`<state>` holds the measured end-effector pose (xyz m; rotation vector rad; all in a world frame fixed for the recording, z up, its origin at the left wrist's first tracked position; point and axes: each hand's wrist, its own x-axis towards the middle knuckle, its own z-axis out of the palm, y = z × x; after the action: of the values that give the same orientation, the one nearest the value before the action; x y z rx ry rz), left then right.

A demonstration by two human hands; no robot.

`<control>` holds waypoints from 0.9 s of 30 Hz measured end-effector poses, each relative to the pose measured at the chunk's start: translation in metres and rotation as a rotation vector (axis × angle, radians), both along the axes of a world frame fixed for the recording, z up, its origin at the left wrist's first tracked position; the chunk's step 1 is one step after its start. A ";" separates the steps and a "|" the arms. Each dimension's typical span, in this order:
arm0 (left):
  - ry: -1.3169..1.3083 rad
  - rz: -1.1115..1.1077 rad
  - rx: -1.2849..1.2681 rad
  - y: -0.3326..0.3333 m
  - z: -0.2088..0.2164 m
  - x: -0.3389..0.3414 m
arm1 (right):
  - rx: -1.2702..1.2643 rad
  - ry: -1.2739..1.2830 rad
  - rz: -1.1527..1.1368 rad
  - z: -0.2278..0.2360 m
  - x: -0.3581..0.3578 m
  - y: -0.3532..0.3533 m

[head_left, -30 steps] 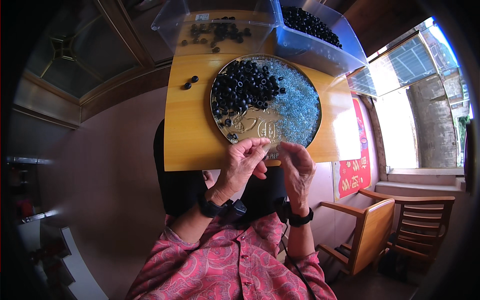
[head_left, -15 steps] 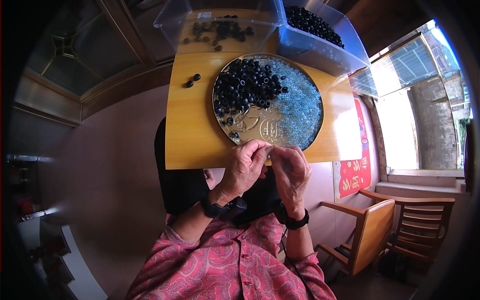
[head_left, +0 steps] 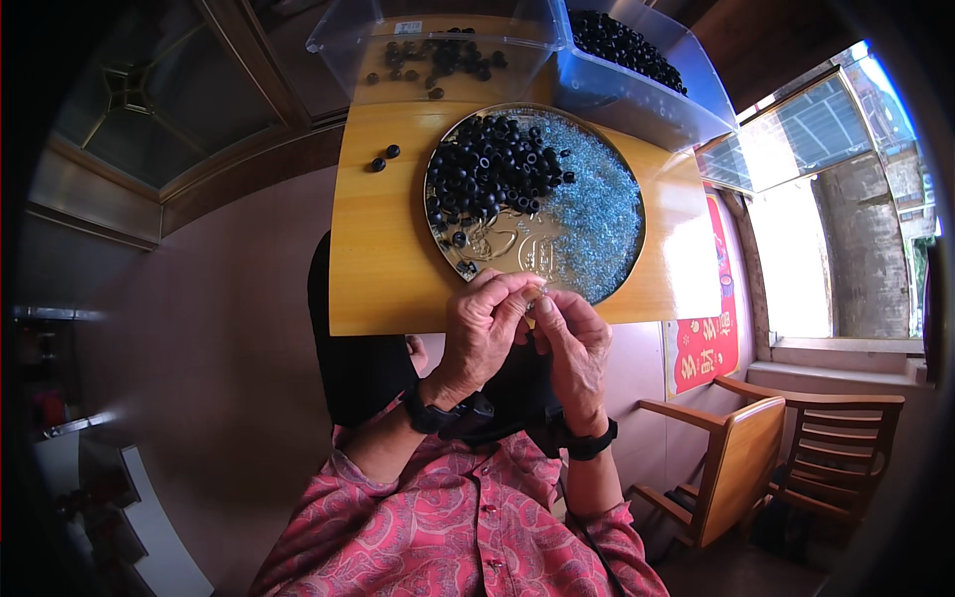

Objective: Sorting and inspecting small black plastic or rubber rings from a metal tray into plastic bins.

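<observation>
My left hand (head_left: 479,323) and my right hand (head_left: 575,343) meet at the front rim of a round gold tray (head_left: 505,267). Both are closed in a pinch, thumb against fingers, with the fingertips together. Something small and pale shows between them, too small to name. On the tray's left side lies a heap of black ring-shaped beads (head_left: 487,169). Tiny clear-blue beads (head_left: 597,214) spread over its right side. A bare strip of embossed gold shows at the front, just beyond my fingers.
The tray stands on a yellow wooden table (head_left: 378,259). Two loose black beads (head_left: 386,158) lie left of it. At the back are a clear plastic bin (head_left: 338,45) with scattered black beads and another bin (head_left: 637,109) full of them. Wooden chairs (head_left: 751,468) stand to the right.
My right thumb has lifted and turned, and the right fingers have curled in more. A small pale thing now shows at the fingertips. Both hands remain by the tray's front rim.
</observation>
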<state>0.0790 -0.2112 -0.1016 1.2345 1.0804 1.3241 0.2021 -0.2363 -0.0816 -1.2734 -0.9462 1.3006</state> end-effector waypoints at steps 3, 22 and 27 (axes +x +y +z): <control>0.078 0.025 0.109 0.001 -0.003 0.001 | -0.012 0.067 -0.001 -0.001 0.002 0.000; 0.032 -0.090 -0.071 0.001 -0.006 0.006 | 0.093 -0.281 -0.036 -0.007 0.010 0.004; 0.383 0.105 0.476 0.010 -0.018 0.007 | 0.081 -0.380 -0.082 -0.019 0.009 0.003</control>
<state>0.0858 -0.2013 -0.1194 1.8639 1.1385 1.5164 0.2113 -0.2329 -0.1002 -1.5091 -1.1845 0.9626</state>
